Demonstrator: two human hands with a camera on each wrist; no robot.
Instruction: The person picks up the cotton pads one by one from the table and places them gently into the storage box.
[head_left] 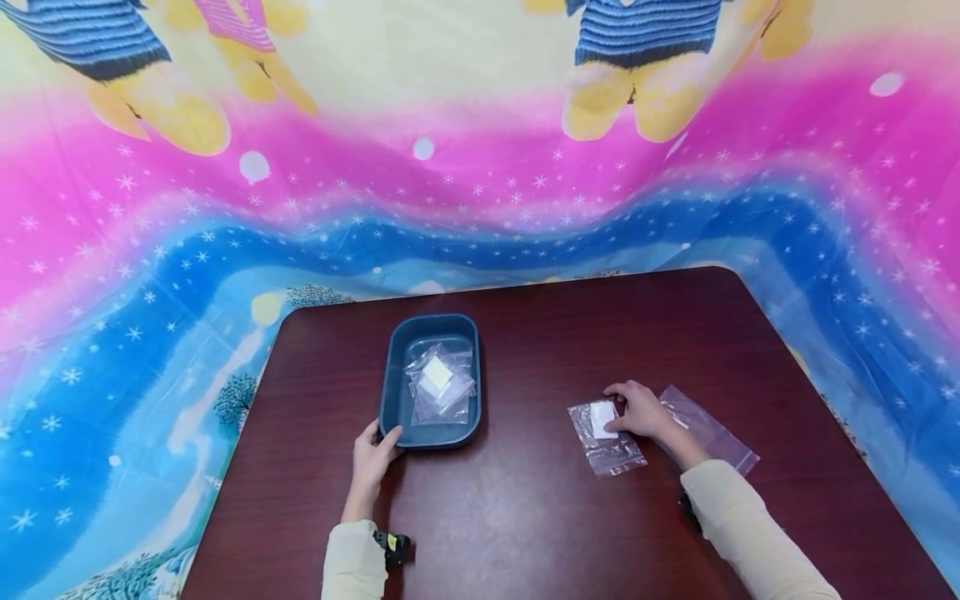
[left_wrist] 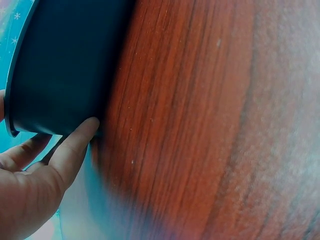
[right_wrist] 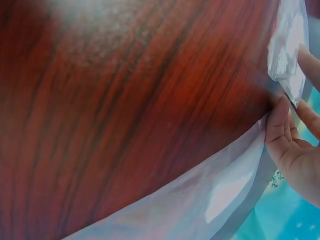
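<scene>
A dark blue-grey tray (head_left: 384, 387) stands on the left half of the table. My left hand (head_left: 371, 458) grips its near left corner; in the left wrist view, fingertips (left_wrist: 89, 127) touch the tray's outer wall. Inside the tray lie several clear plastic bags (head_left: 450, 410) in a pile, a pale square showing on top. On the right, my right hand (head_left: 641, 410) pinches a small clear plastic bag (head_left: 613, 454) holding a white square (head_left: 602, 419). In the right wrist view this bag (right_wrist: 287, 55) hangs between thumb and fingers.
A larger clear plastic bag (head_left: 711, 429) lies flat beneath and beside my right wrist. The dark red-brown wooden table (head_left: 525, 517) ends at a printed cloth backdrop (head_left: 495, 200) behind and along its sides.
</scene>
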